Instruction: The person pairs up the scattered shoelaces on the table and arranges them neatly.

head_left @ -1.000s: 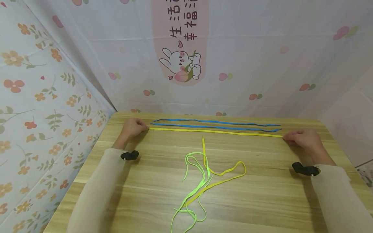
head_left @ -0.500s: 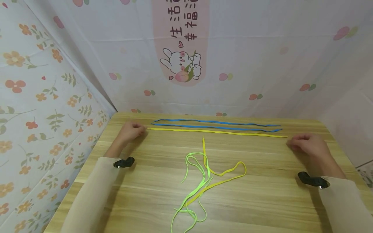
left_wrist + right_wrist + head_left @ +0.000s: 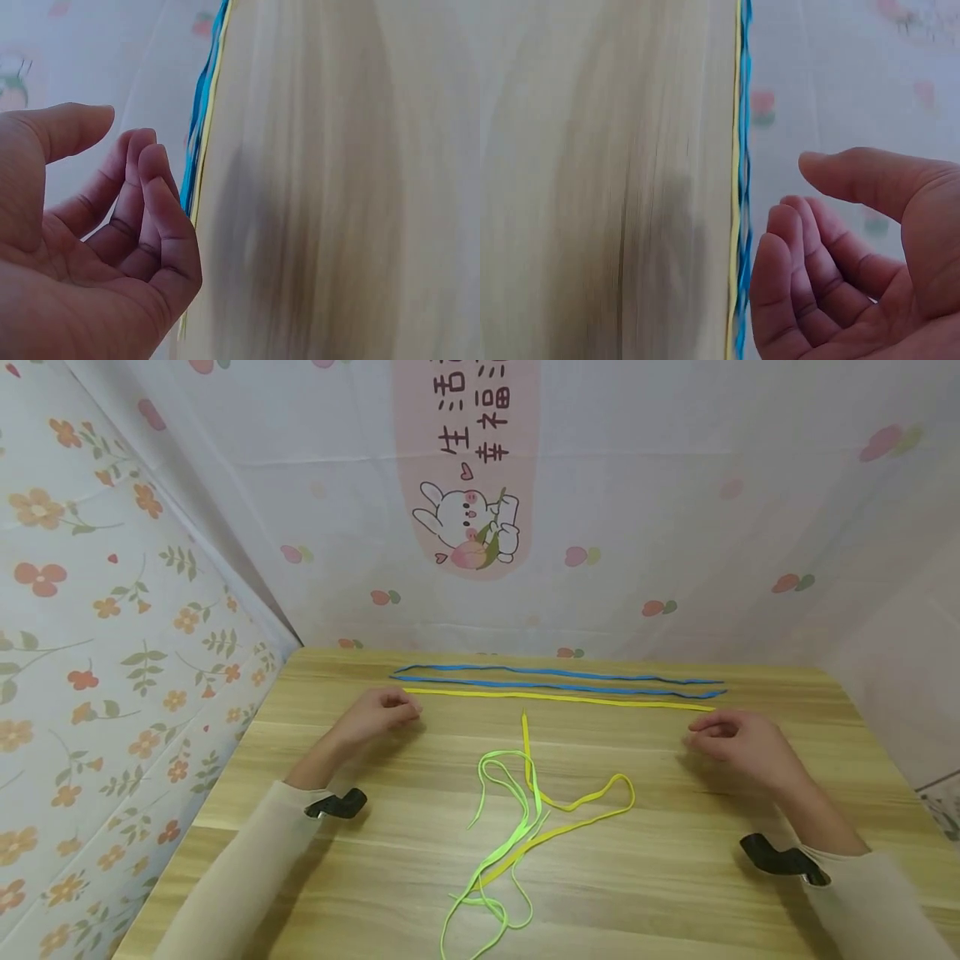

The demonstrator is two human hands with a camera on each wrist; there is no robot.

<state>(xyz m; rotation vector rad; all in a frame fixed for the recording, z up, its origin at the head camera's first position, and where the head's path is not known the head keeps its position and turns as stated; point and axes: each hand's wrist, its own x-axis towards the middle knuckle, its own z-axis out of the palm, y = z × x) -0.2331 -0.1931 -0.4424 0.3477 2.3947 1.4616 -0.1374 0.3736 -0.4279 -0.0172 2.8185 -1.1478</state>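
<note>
A yellow shoelace (image 3: pixel 555 697) lies straight across the back of the wooden table, just in front of two blue shoelaces (image 3: pixel 555 686). My left hand (image 3: pixel 377 715) hovers by its left end, fingers loosely curled and holding nothing. By the other end is my right hand (image 3: pixel 741 747), its thumb apart from the bent fingers, nothing in it. In the head view the hands partly cover the yellow lace's ends. Both wrist views show a gap between thumb (image 3: pixel 79 131) and fingers, with the laces beyond. Mid-table, a second yellow shoelace (image 3: pixel 526 739) lies bent in a loop, partly under a tangled neon-green shoelace (image 3: pixel 519 833).
The wooden table (image 3: pixel 675 893) ends at the back against a white printed cloth (image 3: pixel 637 510). A floral cloth (image 3: pixel 97 693) hangs along the left side. A black wrist camera (image 3: pixel 336 804) sits on each forearm at the sleeve.
Both hands have let go of the straight yellow shoelace's ends, drawn slightly outward, then moved inward and toward the front. The laces lie as before.
</note>
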